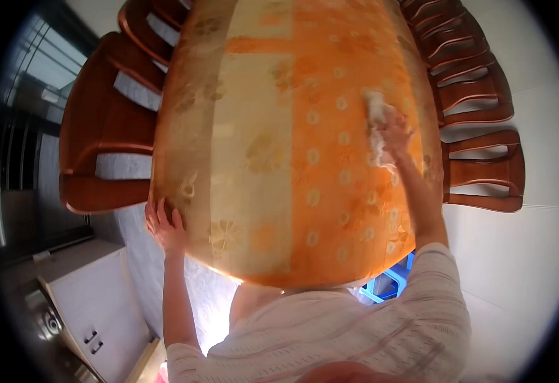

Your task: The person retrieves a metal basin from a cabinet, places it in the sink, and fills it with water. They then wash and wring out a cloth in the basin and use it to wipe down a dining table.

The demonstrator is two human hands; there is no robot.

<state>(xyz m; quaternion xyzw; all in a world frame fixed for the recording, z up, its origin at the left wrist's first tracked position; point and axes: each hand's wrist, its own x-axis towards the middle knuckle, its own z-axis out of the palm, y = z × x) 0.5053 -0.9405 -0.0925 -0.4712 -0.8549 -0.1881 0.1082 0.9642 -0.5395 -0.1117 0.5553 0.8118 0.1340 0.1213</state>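
Observation:
A long table wears an orange and beige patterned tablecloth (pixel 254 115). Toward its right side, my right hand (pixel 395 133) presses a crumpled white cloth (pixel 376 112) against the surface; hand and cloth are somewhat blurred. My left hand (pixel 164 226) rests at the left edge of the table near the front corner, fingers spread and holding nothing. The front edge of the table is close to my body.
Brown wooden chairs line the left side (pixel 104 121) and the right side (pixel 484 169). A blue plastic stool (pixel 388 284) stands under the front right edge. At lower left is a white cabinet (pixel 97 306) with dark handles.

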